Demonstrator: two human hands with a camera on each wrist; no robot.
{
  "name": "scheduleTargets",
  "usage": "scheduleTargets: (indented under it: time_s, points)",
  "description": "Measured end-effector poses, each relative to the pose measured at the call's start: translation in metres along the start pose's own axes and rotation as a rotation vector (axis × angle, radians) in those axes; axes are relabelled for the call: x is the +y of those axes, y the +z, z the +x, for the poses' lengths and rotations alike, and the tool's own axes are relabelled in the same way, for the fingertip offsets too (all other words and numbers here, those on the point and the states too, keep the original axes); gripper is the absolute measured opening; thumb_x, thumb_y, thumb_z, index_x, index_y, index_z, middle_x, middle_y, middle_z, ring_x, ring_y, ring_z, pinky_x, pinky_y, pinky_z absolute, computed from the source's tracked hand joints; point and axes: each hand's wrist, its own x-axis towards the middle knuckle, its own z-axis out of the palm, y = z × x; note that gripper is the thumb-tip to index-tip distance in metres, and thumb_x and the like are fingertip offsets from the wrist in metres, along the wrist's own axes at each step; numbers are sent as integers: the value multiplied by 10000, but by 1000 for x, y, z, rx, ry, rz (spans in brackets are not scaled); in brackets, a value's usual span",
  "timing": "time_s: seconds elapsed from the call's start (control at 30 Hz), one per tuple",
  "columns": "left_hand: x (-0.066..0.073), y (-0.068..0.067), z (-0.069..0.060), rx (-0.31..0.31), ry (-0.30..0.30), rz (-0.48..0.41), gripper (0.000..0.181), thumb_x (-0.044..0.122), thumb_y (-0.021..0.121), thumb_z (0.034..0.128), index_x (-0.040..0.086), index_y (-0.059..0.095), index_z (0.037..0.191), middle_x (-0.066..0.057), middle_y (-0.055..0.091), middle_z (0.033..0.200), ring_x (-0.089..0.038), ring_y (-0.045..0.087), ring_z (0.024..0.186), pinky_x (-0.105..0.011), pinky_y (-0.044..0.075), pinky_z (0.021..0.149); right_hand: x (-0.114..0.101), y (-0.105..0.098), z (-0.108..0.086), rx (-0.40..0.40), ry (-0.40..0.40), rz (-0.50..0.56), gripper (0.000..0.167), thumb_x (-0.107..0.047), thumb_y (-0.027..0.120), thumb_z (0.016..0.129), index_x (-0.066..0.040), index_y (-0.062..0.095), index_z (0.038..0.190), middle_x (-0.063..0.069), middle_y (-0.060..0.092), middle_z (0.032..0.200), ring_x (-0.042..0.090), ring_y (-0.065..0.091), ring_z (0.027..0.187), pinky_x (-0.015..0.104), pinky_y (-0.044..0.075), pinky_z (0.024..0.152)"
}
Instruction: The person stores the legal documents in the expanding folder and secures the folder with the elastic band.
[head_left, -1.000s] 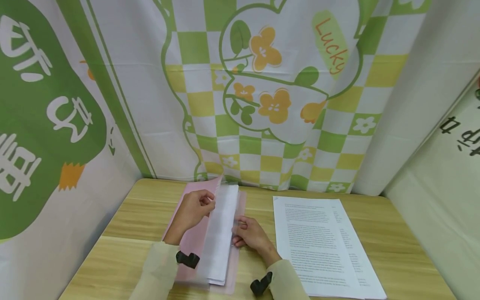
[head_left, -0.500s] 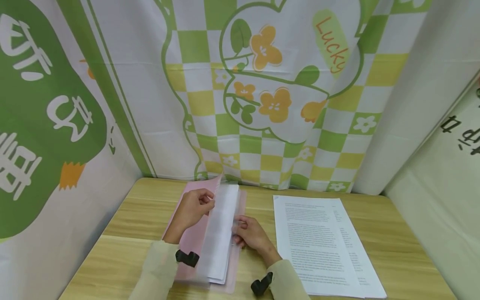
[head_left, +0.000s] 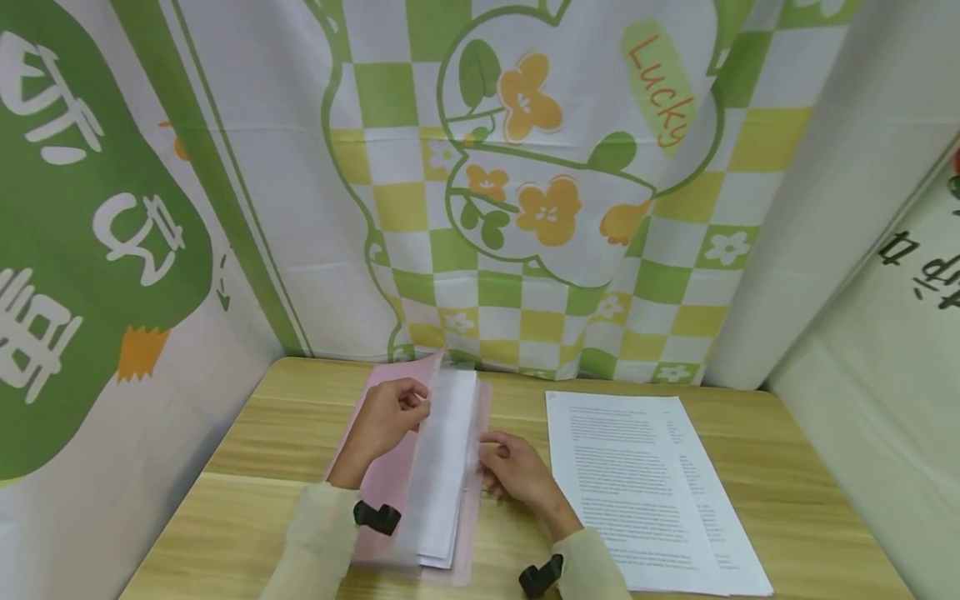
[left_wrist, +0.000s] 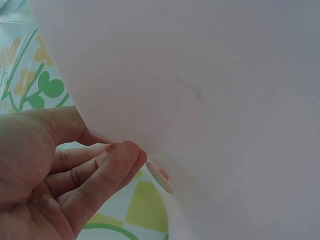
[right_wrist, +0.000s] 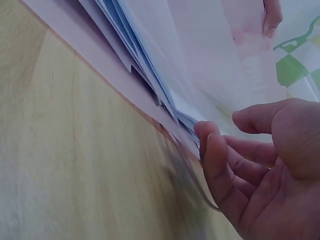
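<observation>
A pink folder lies spread on the table, with clear sleeves and white papers inside it. My left hand pinches the edge of a raised pale sheet of the folder, with fingertips on the sheet's edge in the left wrist view. At the folder's right edge is my right hand, thumb and fingers apart and loosely bent. In the right wrist view its fingertips are beside the sleeve edges, and nothing is gripped between thumb and fingers. Whether a fingertip touches a sleeve, I cannot tell.
Two overlapping stacks of printed sheets lie to the right on the wooden table. A patterned curtain hangs along the table's back edge, with more printed cloth at both sides.
My right hand has shifted a little to the right, away from the papers, and its thumb and fingers have come off them. The left hand and folder keep their place.
</observation>
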Motion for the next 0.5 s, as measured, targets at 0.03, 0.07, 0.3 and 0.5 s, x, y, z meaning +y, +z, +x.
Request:
scheduleTargets:
  time_s: [0.03,0.07,0.3,0.5]
  points:
    - [0,0,0,-1,-1,2,93,14,670,906,-28,714,976,2,643,718,-149,648,566,-305,558,579,-2,-2,-2,1,-2,-23,362,-124,609,1018,45,603,1339,136,662,760,175,607,553,297,524,486]
    - [1,1,0,-2,-2,3,92,15,672,906,-27,715,976,1,643,717,-151,648,565,-308,558,580,-4,-4,-4,5,-9,-60,363,-137,612,1019,37,608,1337,128,665,781,190,622,561,305,531,496]
    - [2,1,1,-1,-6,7,78,18,679,907,-15,718,966,3,642,715,-148,649,562,-308,560,581,-12,-21,-17,98,-119,-357,280,-151,633,989,-25,695,1231,35,707,921,165,678,771,351,527,693]
    - [0,1,0,5,4,1,83,10,679,901,-22,718,967,5,642,713,-146,648,560,-303,557,573,-17,-37,-30,181,-114,-479,254,-141,642,974,-41,718,1195,30,727,971,131,681,783,376,535,710]
